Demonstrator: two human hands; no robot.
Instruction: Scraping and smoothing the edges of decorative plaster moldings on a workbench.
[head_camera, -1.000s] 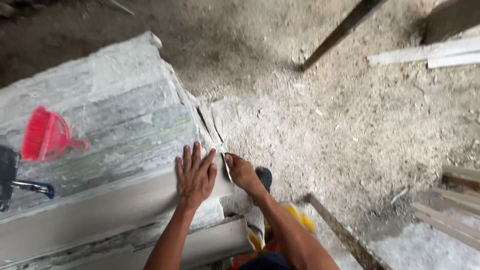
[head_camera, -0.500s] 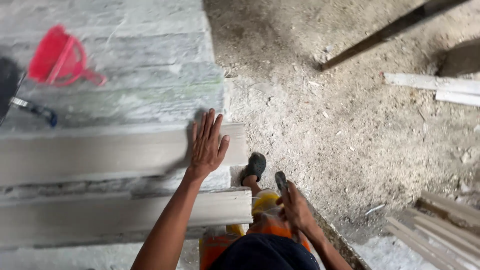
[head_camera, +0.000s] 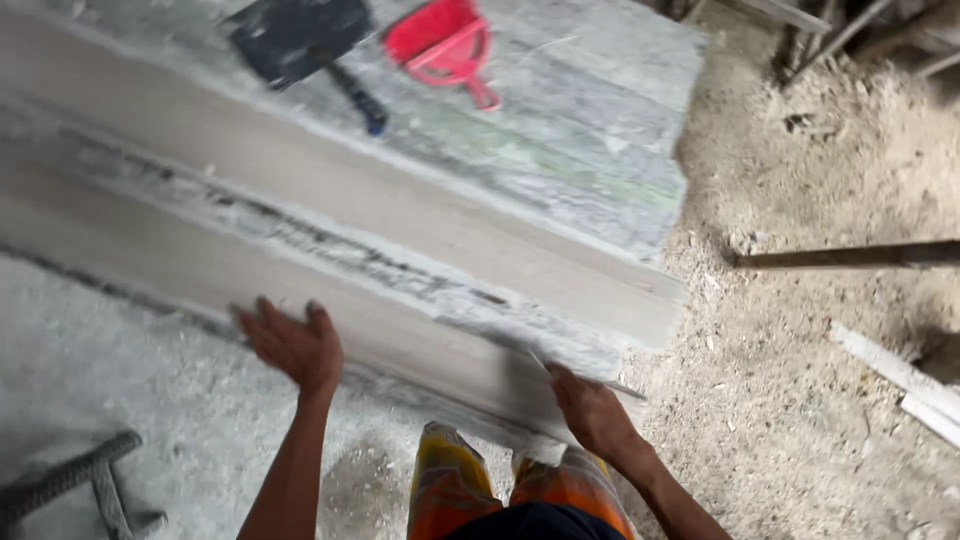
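Two long grey planks lie side by side on a pale stone slab (head_camera: 590, 150). My left hand (head_camera: 295, 345) grips the near edge of the near plank (head_camera: 400, 330), fingers curled over it. At that plank's right end, my right hand (head_camera: 590, 410) holds the corner. A thin pale stick (head_camera: 628, 389) pokes out from under its fingers. The far plank (head_camera: 450, 225) lies untouched beyond a dusty gap. My knees in orange and yellow trousers (head_camera: 555, 485) are just below the near plank.
On the slab's far side lie a red dustpan (head_camera: 440, 40) and a black brush with a dark handle (head_camera: 300, 40). Steel bars (head_camera: 70, 485) lie bottom left. Sawdust covers the floor (head_camera: 800, 430). A dark pole (head_camera: 850, 255) and white strips (head_camera: 900, 375) lie at the right.
The view has swung left. My left hand left the far plank's top and now grips the near plank's edge. My right hand rose from beside my leg to the plank's end.
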